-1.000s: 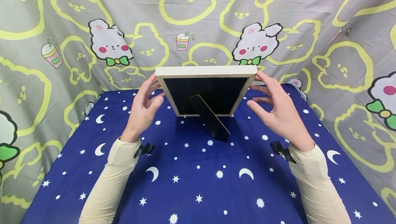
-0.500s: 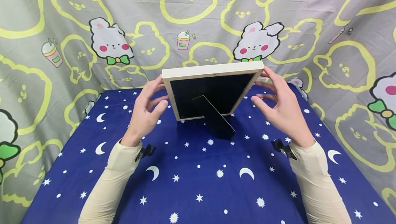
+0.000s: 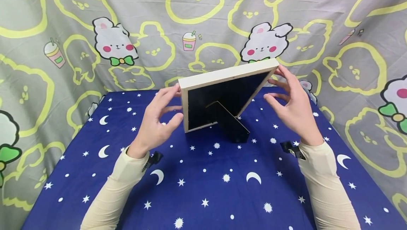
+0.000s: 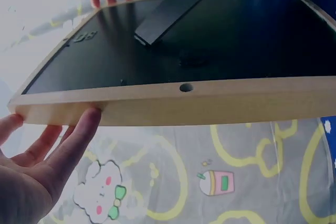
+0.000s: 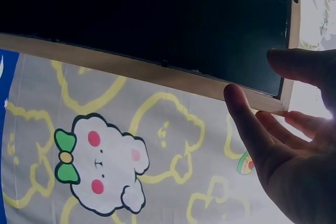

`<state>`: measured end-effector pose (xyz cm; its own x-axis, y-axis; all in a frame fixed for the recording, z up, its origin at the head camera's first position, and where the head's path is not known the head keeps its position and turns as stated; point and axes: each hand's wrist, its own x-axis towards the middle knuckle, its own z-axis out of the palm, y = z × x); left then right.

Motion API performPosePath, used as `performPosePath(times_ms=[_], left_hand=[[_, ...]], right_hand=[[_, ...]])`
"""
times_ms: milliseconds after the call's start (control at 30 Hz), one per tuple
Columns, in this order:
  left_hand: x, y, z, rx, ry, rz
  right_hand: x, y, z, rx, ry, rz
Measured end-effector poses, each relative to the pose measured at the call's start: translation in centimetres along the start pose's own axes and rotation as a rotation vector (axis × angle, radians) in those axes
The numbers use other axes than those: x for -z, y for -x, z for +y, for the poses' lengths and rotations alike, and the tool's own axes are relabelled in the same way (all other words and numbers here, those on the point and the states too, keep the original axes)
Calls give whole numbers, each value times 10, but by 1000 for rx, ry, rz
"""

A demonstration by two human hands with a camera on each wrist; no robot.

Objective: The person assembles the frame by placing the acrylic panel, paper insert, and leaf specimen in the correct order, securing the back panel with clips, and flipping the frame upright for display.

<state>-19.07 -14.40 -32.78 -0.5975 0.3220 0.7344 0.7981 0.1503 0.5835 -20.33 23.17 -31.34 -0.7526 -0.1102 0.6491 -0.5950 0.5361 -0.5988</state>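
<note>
A pale wooden picture frame (image 3: 229,74) stands on the cloth with its black back toward me, turned at an angle. From the middle of that back a black easel leg (image 3: 230,124) slants down to the right. My left hand (image 3: 155,118) touches the frame's left side near the top corner; in the left wrist view its fingertips meet the wooden edge (image 4: 220,98). At the upper right corner, my right hand (image 3: 290,102) touches the side with its fingers, thumb apart from the frame in the head view. The front of the frame is hidden.
A dark blue cloth (image 3: 203,187) with white moons and stars covers the table. Behind it and at both sides hangs a grey curtain (image 3: 216,7) with yellow outlines and rabbit prints. Each wrist wears a small black camera strap.
Between my hands the frame has turned, its left side coming nearer to me and its right side going back. My left hand has moved right with it, the right hand slightly right.
</note>
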Motion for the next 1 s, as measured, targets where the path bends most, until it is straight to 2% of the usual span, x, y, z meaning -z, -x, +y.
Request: performPosePath(times_ms=[200, 367, 533, 667, 833, 1000], left_hand=[[-11, 3, 10, -43, -36, -48], [-19, 7, 19, -79, -101, -91], [-23, 7, 24, -82, -142, -103], [-22, 6, 23, -87, -173, -91], [-20, 4, 15, -102, -220, -76], [-22, 4, 2, -72, -169, -30]], right_hand=[[2, -1, 8, 8, -30, 20], [2, -3, 12, -1, -44, 24], [2, -3, 13, -15, -48, 22], [1, -2, 11, -39, -41, 34], [-2, 1, 0, -49, -6, 94], [-6, 5, -18, 4, -21, 128]])
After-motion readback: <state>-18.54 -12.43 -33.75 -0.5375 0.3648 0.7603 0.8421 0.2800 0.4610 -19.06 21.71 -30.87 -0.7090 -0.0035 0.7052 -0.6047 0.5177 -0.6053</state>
